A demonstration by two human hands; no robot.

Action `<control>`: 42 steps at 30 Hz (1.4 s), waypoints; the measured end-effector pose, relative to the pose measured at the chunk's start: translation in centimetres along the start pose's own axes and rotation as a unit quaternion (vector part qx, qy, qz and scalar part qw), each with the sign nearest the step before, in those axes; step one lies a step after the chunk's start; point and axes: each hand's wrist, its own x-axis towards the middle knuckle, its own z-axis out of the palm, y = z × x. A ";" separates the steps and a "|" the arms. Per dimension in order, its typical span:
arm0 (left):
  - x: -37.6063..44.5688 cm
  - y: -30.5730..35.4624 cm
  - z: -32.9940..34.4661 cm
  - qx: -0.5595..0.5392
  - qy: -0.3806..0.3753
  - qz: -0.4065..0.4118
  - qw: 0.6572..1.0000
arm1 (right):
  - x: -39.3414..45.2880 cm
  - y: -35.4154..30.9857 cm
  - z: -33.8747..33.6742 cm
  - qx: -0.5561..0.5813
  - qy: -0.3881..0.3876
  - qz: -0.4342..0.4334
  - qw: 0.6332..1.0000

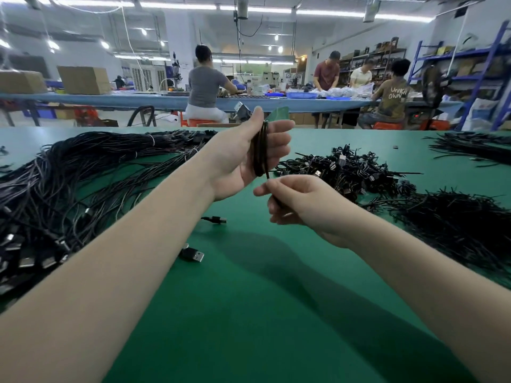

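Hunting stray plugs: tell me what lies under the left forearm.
A USB plug and a smaller plug poke out beside it on the mat; the forearm covers where their cables run.

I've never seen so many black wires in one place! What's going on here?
Someone seems to be bundling up cables. Their left hand holds a coiled black cable above the green table, fingers curled round it. Their right hand pinches a thin black strand hanging from the bottom of the coil. A heap of loose cables lies on the left, and a pile of small bundles lies just past the hands.
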 end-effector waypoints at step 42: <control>1.6 -6.4 0.3 0.141 0.025 0.019 0.990 | 0.5 2.4 -1.1 -0.031 0.037 -0.002 0.999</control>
